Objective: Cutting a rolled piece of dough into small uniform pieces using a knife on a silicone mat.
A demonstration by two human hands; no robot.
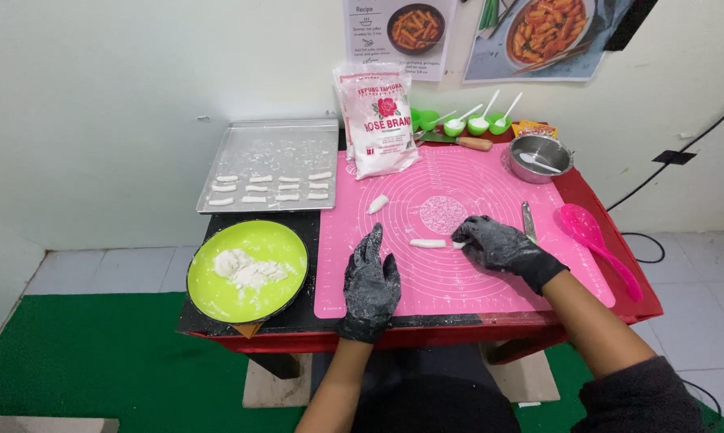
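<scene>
The right hand (500, 245), gloved and loosely curled, pinches the 3 o'clock end of the dough stick (428, 243), whose long axis runs 9-to-3 on the pink mat (490, 192), while the left hand (371, 282) rests flat at 7 o'clock, empty.

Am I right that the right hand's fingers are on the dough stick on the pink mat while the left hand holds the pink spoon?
Not quite. In the head view the left hand holds nothing; it lies flat and open on the pink mat. The pink spoon lies untouched at the mat's right edge. The right hand does touch the dough stick with its fingers.
</scene>
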